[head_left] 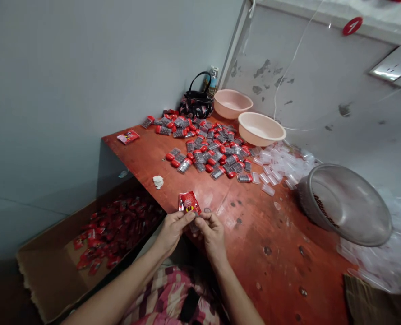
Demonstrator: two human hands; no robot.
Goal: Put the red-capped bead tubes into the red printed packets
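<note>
Both my hands meet at the near edge of the red-brown table point(268, 234). My left hand point(172, 229) pinches a small red printed packet point(188, 202) that stands up above my fingers. My right hand point(213, 230) is closed beside it, its fingertips on the packet's lower edge and on a small clear piece I cannot make out. Farther back lies a heap of several red-capped clear vials point(207, 144). Empty clear vials point(281, 164) are scattered to the heap's right.
A cardboard box point(44, 271) of red packets sits on the floor at left. Two pink bowls point(261, 128) and a black handbag point(196, 103) stand at the back. A metal basin point(347, 203) tilts at right by clear plastic. One red packet point(128, 136) and a white scrap point(158, 181) lie loose.
</note>
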